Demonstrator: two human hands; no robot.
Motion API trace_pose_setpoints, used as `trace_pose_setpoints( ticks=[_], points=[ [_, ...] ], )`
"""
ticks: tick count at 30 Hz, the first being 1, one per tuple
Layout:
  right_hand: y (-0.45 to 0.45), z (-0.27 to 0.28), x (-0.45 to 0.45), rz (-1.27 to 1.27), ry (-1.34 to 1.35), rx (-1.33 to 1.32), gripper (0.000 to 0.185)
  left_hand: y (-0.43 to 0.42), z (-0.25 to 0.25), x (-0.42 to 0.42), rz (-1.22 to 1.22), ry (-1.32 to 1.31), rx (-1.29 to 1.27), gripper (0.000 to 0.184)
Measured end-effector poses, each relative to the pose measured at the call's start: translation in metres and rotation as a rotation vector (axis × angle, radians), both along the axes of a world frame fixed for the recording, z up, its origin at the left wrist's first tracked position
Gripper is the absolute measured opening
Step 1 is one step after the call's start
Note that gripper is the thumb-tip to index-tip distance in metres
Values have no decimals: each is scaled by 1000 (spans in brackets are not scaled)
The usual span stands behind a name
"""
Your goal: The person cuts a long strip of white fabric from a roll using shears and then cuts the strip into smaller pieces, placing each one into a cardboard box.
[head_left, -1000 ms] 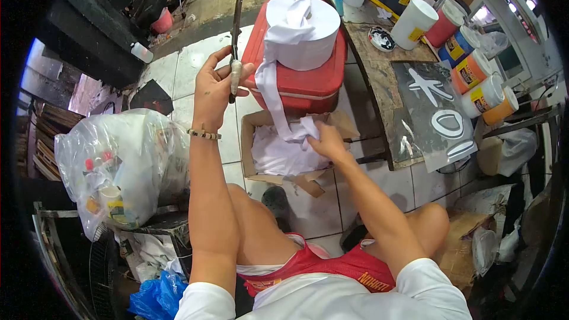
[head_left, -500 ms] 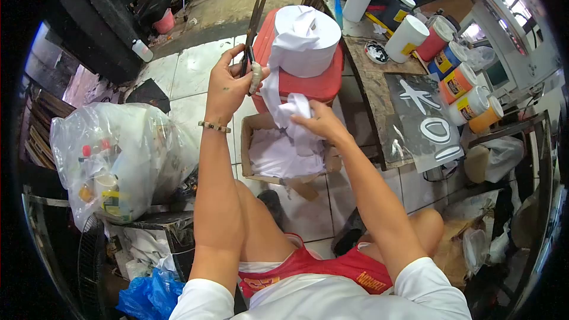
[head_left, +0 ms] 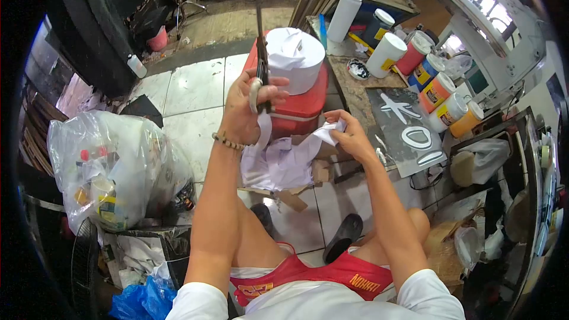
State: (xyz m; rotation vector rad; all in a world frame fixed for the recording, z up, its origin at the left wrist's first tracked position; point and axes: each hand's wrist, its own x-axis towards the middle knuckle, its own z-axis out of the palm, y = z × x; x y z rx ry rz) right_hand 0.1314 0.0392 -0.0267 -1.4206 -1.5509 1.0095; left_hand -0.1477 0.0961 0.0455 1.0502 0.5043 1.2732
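Right hand [head_left: 354, 137] pinched white fabric strip [head_left: 328, 134]; left hand [head_left: 242, 99], toward ten o'clock, held long dark metal scissors [head_left: 262, 62], blades toward twelve, likely for clearance.

This looks like a workshop, with colored tubs [head_left: 437, 93] and a lettered sheet [head_left: 403, 127] along a stained bench [head_left: 351, 89].

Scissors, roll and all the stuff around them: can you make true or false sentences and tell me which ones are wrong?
1. The left hand holds the scissors. True.
2. The white roll sits on the floor. False: it sits on the red box.
3. The right hand is empty. False: it holds white cloth.
4. A blue bag is at the bottom left. True.
5. The letters on the dark board are green. False: they are white.
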Motion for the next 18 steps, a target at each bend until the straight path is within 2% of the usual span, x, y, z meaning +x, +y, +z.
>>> trace_pose_setpoints(
  ticks=[3,6,10,13,18],
  points=[
    [-6,18,22,-27,-17,111,48,-19,6,13,-183,-103,-20,52],
    [-22,51,39,-74,-39,58,54,-36,-4,34,-242,43,-18,52],
    [-32,61,74,-37,-60,96,57,-82,-28,72,-442,-31,-159,60],
    [-44,75,87,-51,-71,91,58,-112,-52,85,-517,7,-257,63],
    [-57,81,107,-82,-41,108,57,-151,-95,107,-666,-53,-405,61]
  ],
)
